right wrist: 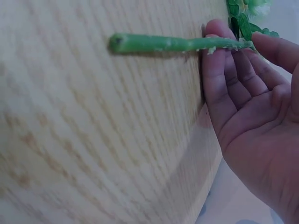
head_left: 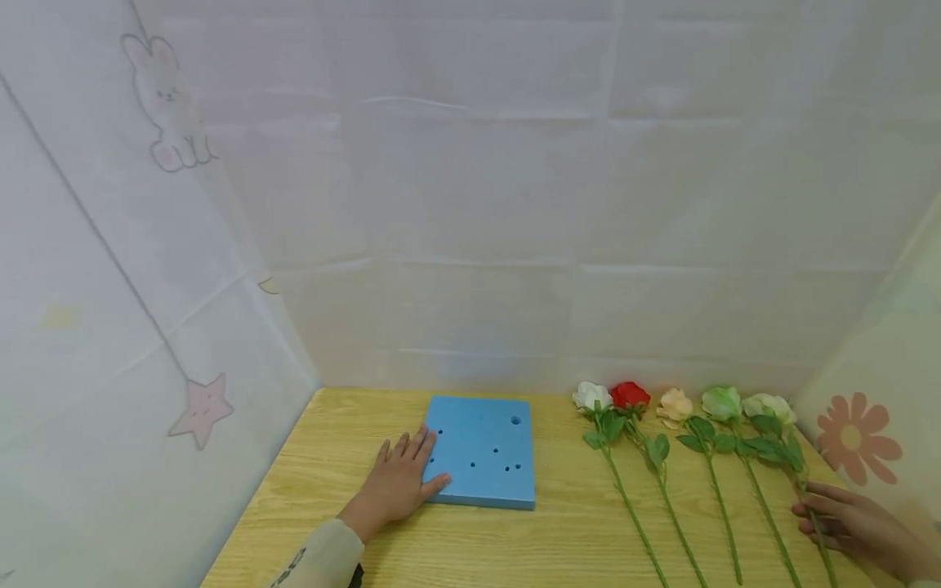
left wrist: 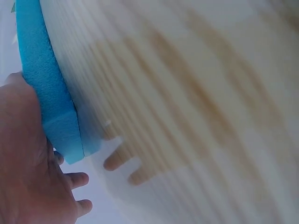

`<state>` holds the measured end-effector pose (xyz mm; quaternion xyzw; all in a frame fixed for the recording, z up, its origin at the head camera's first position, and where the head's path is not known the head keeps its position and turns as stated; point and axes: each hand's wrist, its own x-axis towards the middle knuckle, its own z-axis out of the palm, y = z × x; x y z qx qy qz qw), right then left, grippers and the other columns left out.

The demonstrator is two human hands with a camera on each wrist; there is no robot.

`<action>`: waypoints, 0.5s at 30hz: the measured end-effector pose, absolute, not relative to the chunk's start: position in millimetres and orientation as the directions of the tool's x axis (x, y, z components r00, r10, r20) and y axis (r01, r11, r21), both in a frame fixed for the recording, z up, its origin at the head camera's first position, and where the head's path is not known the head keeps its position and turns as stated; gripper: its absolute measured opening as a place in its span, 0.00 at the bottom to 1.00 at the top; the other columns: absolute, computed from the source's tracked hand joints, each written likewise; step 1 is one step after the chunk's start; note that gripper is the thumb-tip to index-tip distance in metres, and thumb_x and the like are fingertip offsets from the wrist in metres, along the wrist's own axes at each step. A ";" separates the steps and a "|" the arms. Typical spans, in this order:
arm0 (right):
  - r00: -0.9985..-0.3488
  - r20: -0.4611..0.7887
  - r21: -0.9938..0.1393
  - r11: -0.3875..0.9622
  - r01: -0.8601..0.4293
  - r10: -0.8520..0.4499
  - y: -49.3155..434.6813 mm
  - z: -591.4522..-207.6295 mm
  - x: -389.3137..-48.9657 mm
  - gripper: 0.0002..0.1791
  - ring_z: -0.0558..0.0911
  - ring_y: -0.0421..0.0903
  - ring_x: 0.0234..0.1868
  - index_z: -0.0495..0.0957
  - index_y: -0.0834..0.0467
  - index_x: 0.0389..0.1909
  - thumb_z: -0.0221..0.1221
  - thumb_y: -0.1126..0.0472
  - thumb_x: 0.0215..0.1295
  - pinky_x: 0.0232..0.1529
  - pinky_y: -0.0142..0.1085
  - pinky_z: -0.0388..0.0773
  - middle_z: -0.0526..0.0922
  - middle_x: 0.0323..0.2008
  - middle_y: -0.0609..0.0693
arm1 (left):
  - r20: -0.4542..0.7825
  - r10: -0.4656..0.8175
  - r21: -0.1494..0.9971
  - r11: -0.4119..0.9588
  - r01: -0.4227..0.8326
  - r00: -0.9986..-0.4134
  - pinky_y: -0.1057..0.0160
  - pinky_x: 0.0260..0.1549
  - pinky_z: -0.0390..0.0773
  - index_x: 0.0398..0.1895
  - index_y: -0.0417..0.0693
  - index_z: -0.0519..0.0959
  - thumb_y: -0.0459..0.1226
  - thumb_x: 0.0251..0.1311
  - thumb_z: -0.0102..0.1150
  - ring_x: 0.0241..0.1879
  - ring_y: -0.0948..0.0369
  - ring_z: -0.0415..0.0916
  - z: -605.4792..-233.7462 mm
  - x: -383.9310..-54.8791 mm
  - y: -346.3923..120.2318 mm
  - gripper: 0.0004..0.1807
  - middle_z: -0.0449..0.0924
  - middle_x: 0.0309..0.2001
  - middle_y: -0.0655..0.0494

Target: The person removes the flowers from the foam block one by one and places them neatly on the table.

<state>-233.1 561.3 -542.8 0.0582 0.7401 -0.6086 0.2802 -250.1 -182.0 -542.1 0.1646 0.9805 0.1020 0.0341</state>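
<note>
A blue foam block (head_left: 474, 441) with several small holes in its top lies flat on the wooden table. My left hand (head_left: 397, 483) rests against its left side with the fingers spread, the thumb lying over the near left corner. On the right, my right hand (head_left: 856, 521) pinches the green stem (right wrist: 159, 44) of the far-right artificial rose, which has a cream head (head_left: 769, 407). In the right wrist view, the thumb meets this stem from one side and the fingers lie under it. The stem's cut end points away from the palm.
Left of the held flower lie a pale green rose (head_left: 722, 403), a peach rose (head_left: 675, 405), a red rose (head_left: 630, 395) and a white rose (head_left: 591, 395), stems toward me. A pale sheet (head_left: 470, 204) hangs behind the table (head_left: 323, 457) and at both sides.
</note>
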 end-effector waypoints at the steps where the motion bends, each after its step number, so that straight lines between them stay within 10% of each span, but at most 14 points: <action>1: -0.836 -0.497 -0.859 0.268 0.436 -0.233 559.3 -542.7 -232.8 0.50 0.86 0.48 0.47 0.17 0.82 0.68 0.45 0.54 0.83 0.51 0.45 0.83 0.84 0.46 0.46 | -0.036 0.330 0.212 0.925 0.315 -0.943 0.30 0.70 0.48 0.83 0.51 0.49 0.72 0.68 0.33 0.78 0.39 0.48 -542.2 -250.2 -182.1 0.50 0.44 0.82 0.49; 15: -0.892 -0.449 -0.787 0.498 0.365 -0.057 549.3 -524.9 -232.6 0.41 0.86 0.49 0.44 0.45 0.85 0.70 0.47 0.51 0.82 0.45 0.43 0.85 0.85 0.46 0.56 | -0.066 0.338 0.291 0.907 0.305 -0.939 0.29 0.70 0.48 0.82 0.48 0.52 0.69 0.68 0.44 0.77 0.38 0.48 -530.9 -255.6 -181.2 0.50 0.47 0.81 0.45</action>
